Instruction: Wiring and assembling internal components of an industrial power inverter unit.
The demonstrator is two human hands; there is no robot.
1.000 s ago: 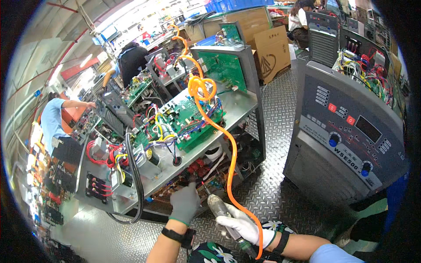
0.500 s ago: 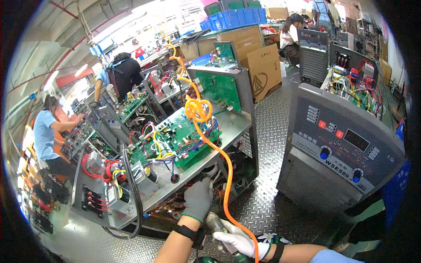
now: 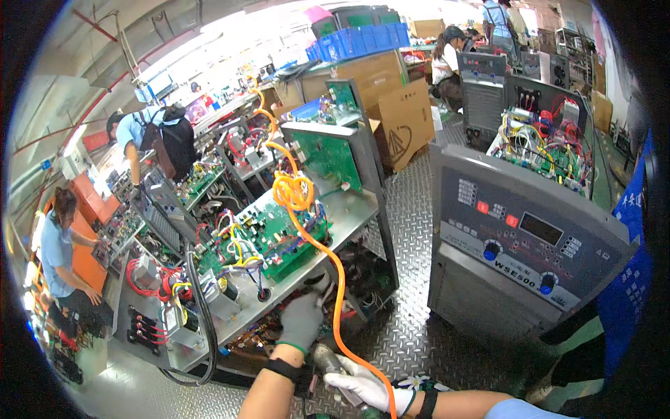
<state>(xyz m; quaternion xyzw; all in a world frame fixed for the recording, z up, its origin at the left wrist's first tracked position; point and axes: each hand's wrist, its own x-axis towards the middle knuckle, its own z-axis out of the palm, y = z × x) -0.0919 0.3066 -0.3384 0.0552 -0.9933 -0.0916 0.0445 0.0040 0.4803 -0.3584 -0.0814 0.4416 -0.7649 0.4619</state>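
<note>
My left hand (image 3: 301, 322), in a grey glove, reaches into the shaded lower bay of an opened machine (image 3: 349, 222). Its fingertips are hidden among dark parts and wires, so their grip cannot be made out. Just below it, my right hand (image 3: 361, 385) in a white glove is closed around a power tool (image 3: 326, 359) with a rounded grey head. The tool's head points up toward the left wrist. An orange hose (image 3: 338, 307) with a knotted coil hangs in front of the machine and crosses my right wrist. Above the bay lies a green circuit board (image 3: 276, 241) with wiring.
A second machine (image 3: 464, 297) with a dark front panel and blue knobs stands at the right. Black cables (image 3: 202, 328) loop off the bench machine's left end. Patterned metal floor (image 3: 412, 202) runs between the machines. Co-workers (image 3: 59, 248) stand at the left; another sits far back.
The view has turned slightly right, so everything sits further left. Both hands keep nearly the same places by the bay. At the left, a co-worker's arm has lowered and another person bends forward.
</note>
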